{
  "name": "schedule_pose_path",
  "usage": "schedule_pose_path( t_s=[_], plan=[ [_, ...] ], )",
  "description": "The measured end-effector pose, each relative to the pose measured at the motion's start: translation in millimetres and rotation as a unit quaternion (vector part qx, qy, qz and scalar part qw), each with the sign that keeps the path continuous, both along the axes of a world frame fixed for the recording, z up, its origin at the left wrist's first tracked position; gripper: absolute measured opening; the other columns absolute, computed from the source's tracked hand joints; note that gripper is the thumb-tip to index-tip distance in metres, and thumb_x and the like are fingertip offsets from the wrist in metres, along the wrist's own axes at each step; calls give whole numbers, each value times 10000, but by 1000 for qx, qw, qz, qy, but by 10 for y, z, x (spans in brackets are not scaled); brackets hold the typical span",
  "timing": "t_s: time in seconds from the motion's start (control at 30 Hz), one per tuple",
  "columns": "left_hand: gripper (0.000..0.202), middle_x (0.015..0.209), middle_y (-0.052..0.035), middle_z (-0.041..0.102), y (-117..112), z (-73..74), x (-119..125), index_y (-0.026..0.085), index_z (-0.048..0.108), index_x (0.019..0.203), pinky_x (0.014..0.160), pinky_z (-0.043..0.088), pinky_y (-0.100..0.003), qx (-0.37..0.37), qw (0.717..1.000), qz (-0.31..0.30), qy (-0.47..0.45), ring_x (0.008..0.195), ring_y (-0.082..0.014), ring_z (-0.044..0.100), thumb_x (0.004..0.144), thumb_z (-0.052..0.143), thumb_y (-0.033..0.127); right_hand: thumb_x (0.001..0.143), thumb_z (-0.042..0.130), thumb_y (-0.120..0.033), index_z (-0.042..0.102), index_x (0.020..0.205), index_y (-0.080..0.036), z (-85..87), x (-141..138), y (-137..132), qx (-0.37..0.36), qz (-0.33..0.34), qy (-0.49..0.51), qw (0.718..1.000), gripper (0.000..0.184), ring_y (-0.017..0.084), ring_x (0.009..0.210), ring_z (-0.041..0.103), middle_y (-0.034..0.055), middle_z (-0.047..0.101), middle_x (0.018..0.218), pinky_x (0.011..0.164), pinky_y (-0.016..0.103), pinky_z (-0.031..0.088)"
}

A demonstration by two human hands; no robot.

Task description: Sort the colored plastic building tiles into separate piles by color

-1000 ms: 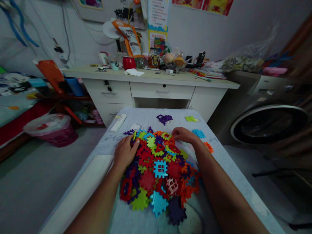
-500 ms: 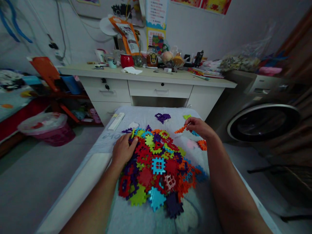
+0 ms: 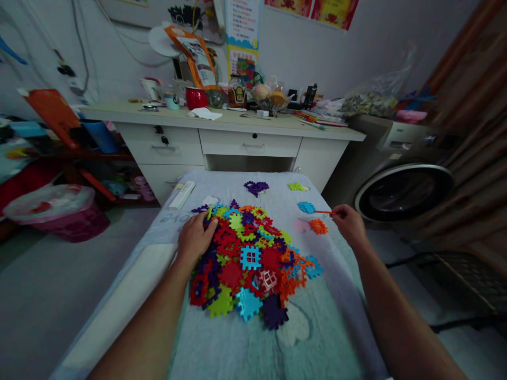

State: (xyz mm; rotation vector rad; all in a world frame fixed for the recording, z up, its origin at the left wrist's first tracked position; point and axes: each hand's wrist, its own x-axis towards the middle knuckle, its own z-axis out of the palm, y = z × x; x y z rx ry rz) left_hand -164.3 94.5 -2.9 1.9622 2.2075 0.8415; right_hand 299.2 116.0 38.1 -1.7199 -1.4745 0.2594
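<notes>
Right hand (image 3: 350, 224) pinching an orange piece (image 3: 324, 212), seen edge-on, at table's right; its left end meets a blue piece (image 3: 306, 207) in my view, contact unclear. Loose orange tile (image 3: 318, 226) lies just nearer. Left hand (image 3: 195, 237) at left edge of the heap (image 3: 250, 257), by a yellow-green piece (image 3: 209, 212); I can't tell whether it grips.

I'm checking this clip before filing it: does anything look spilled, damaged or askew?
No spill or obvious damage shows. The orange pouch at the back of the desk looks askew: its top slants left, while the amber jar nearby stands upright. The plastic pieces are jumbled, but that seems ordinary.
</notes>
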Motion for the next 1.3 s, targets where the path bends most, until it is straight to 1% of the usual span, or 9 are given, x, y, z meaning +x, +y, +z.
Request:
schedule_pose_path(
  t_s=[0.1, 0.23, 0.33, 0.47, 0.63, 0.77, 0.97, 1.17, 1.3],
  plan=[
    [588, 1243, -156, 632, 3, -1, -1, 135, 560, 1288, 1032, 435, -412, -2, 1000, 2, 2, 1167, -294, 580, 919, 352, 542, 684, 559, -294, 613, 767, -195, -94, 98, -98, -4, -30, -68, 997, 140, 167, 630, 548, 30, 618, 685, 604, 285, 413],
    [578, 1234, -150, 636, 10, -13, -4, 145, 562, 1284, 1031, 436, -408, -1, 1000, 2, 5, 1167, -285, 581, 917, 357, 541, 666, 587, -280, 615, 756, -194, -198, 136, -151, -58, 34, -151, 986, 128, 185, 707, 579, 48, 630, 779, 681, 307, 448],
    [560, 1230, -145, 641, 13, -23, -6, 150, 565, 1281, 1030, 438, -406, 5, 1000, 0, 3, 1167, -282, 581, 918, 365, 526, 676, 633, -316, 639, 809, -188, -265, 100, -149, -66, 64, -196, 976, 185, 233, 858, 610, 87, 647, 900, 781, 346, 470],
    [549, 1236, -150, 640, 9, -22, -4, 150, 570, 1274, 1018, 445, -420, 11, 1000, -1, 2, 1158, -290, 585, 916, 376, 518, 767, 621, -444, 657, 1053, -188, -350, -27, -130, -55, 38, -242, 968, 386, 311, 1084, 581, 144, 633, 1156, 903, 437, 455],
    [544, 1218, -150, 647, 1, -3, 2, 147, 569, 1273, 1010, 449, -420, 10, 1000, 1, 4, 1149, -291, 588, 920, 371, 510, 868, 532, -496, 562, 1303, -190, -467, -169, -93, -65, 80, -286, 953, 532, 321, 1259, 494, 147, 560, 1367, 1020, 466, 395],
    [550, 1224, -150, 643, -2, 12, 3, 145, 569, 1268, 1018, 443, -420, 4, 1000, -1, 4, 1148, -295, 586, 917, 368, 517, 884, 517, -450, 546, 1328, -184, -478, -181, -72, -81, 79, -295, 949, 518, 311, 1210, 521, 147, 566, 1357, 1001, 453, 403],
    [539, 1233, -134, 639, -12, 20, 13, 163, 566, 1269, 1030, 433, -415, 2, 1000, 2, 3, 1157, -292, 577, 915, 373, 520, 816, 572, -388, 633, 1175, -194, -391, -170, -129, -96, 119, -297, 942, 412, 273, 1115, 546, 116, 609, 1247, 963, 379, 397],
    [542, 1215, -146, 644, -10, 14, 13, 155, 568, 1269, 1021, 438, -421, 3, 1000, 4, 0, 1149, -294, 581, 917, 373, 518, 806, 564, -361, 589, 1244, -157, -398, -214, -129, -109, 87, -309, 941, 484, 283, 1065, 544, 145, 619, 1208, 937, 381, 373],
    [555, 1234, -157, 636, 2, 2, 3, 148, 563, 1275, 1016, 443, -428, -1, 1000, -2, -1, 1156, -294, 582, 921, 359, 523, 749, 599, -329, 637, 1206, -175, -394, -205, -124, -124, 80, -317, 937, 484, 280, 1014, 549, 142, 612, 1137, 895, 367, 380]
  ],
)
